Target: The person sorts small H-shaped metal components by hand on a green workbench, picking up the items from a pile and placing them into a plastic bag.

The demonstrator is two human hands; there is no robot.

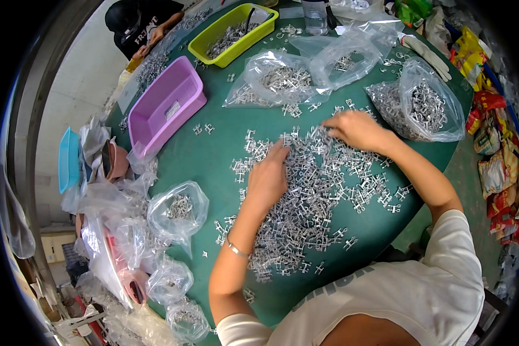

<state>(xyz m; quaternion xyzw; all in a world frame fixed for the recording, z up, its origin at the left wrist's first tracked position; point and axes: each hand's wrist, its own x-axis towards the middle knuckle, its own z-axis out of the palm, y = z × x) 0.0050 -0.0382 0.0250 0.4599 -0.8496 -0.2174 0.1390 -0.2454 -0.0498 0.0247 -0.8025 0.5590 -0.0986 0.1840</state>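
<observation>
A broad pile of small silvery metal pieces, shaped like little clips or hooks (297,207), is spread over the green table (213,155) before me. My left hand (268,176) rests at the pile's upper left edge, its fingers pointing into the metal pieces; their tips are blurred and partly hidden. At the far side of the pile, my right hand (360,130) reaches in from the right. Its fingers are stretched toward the pieces, a little apart and smeared by motion. I see nothing plainly held in it.
Beyond lie clear bags of metal pieces (282,78), with another full bag (427,106) at the right. A purple basin (167,109) and a yellow-green basin (233,34) stand at the far left. Smaller bags (179,207) line the left edge. Another person (141,29) works across the table.
</observation>
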